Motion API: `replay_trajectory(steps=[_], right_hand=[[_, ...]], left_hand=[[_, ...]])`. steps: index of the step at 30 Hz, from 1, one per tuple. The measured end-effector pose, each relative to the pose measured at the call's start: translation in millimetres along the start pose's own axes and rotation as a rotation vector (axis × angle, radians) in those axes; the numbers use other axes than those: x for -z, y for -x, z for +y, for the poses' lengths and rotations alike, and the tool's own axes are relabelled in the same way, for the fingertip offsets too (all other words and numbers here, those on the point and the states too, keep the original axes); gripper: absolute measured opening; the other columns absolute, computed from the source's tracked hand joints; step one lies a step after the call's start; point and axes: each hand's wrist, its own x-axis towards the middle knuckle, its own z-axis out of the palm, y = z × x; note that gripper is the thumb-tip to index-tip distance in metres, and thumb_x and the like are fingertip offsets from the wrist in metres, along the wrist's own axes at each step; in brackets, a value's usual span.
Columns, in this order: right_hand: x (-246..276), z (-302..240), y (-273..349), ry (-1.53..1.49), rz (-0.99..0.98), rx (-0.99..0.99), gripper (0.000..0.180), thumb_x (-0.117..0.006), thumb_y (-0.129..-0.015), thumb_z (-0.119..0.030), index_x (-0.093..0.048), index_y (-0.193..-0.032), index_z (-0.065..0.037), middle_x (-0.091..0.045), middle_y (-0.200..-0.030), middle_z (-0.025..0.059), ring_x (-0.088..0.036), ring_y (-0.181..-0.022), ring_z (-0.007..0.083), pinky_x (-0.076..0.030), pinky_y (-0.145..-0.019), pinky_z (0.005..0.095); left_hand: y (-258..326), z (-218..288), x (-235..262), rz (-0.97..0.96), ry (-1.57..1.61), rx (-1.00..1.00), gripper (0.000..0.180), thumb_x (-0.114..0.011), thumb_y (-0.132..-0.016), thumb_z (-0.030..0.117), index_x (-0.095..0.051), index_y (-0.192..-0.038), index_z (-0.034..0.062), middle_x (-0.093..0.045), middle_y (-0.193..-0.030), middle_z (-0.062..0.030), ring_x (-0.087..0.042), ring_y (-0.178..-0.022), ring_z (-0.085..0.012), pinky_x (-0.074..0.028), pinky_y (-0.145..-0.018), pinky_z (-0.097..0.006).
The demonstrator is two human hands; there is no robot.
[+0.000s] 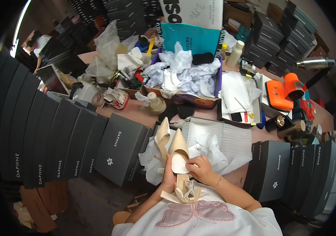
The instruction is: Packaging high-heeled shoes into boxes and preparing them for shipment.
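- Nearest to my view is the white shirt [211, 227] with its pink butterfly patch; just beyond it, both hands meet at one shoe.
- This beige shoe [179, 146] is raised in front of the shirt, at the near side of the worktop [211, 113]. Its pointed toe looks to the far side, and its strap [190, 189] with the shiny decoration hangs toward the shirt.
- The left hand [169, 175] is curled around the left side of the shoe and supports it.
- The right hand [202, 170] has the fingers bent inward, touching the right edge of the white piece [180, 163] in the shoe's mouth. If they pinch this piece or only press it, I cannot tell.
- I judge the step in hand as adjusting or checking this white piece; is it an insole or a loose pad, I cannot say.
- For the next move, I think the left hand must hold steady while the right fingertips work gently along the edge, without creasing the piece.
- The other beige shoe [162, 135] is just left of the held one, near white wrapping paper [237, 143], and neither hand touches it.
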Motion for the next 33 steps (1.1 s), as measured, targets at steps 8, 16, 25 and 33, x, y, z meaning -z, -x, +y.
replay_trajectory(steps=[8, 16, 25, 33], right_hand=[[28.6, 18.3, -29.0, -0.547, -0.516, -0.316, 0.034, -0.071, -0.078, -0.017, -0.060, -0.106, -0.002, -0.065, -0.099, 0.0132, -0.065, -0.083, 0.0286, -0.051, -0.074, 0.0364], [-27.0, 159.1, -0.1, 0.755, -0.223, -0.303, 0.033, -0.072, -0.076, -0.020, -0.062, -0.102, -0.002, -0.062, -0.105, 0.0113, -0.061, -0.099, 0.0277, -0.050, -0.085, 0.0387], [6.5, 4.8, -44.2, 0.024, -0.016, -0.083, 0.029, -0.070, -0.064, -0.003, -0.058, -0.090, -0.007, -0.058, -0.087, 0.0089, -0.056, -0.078, 0.0260, -0.046, -0.069, 0.0354], [-10.0, 53.9, -27.8, -0.223, -0.063, -0.231, 0.036, -0.062, -0.081, -0.016, -0.053, -0.113, -0.002, -0.052, -0.120, 0.0210, -0.051, -0.113, 0.0357, -0.042, -0.096, 0.0456]], left_hand=[[6.5, -2.3, 17.6, -0.048, -0.232, 0.062, 0.044, -0.060, -0.090, 0.015, -0.043, -0.130, 0.0062, -0.055, -0.119, -0.0093, -0.058, -0.107, -0.0230, -0.051, -0.090, -0.039], [-6.5, 4.1, 19.7, 0.066, -0.128, 0.041, 0.036, -0.052, -0.095, 0.020, -0.046, -0.127, 0.0030, -0.057, -0.116, -0.0136, -0.063, -0.098, -0.0249, -0.057, -0.083, -0.039], [-4.8, -2.8, -3.9, -0.030, 0.014, -0.009, 0.065, -0.044, -0.092, 0.060, -0.042, -0.131, 0.0088, -0.051, -0.122, -0.0092, -0.053, -0.110, -0.0176, -0.047, -0.092, -0.036], [-10.2, -9.9, 31.4, 0.049, -0.212, 0.157, 0.051, -0.043, -0.097, 0.050, -0.053, -0.121, 0.0065, -0.063, -0.100, -0.0065, -0.062, -0.080, -0.0158, -0.052, -0.068, -0.029]])
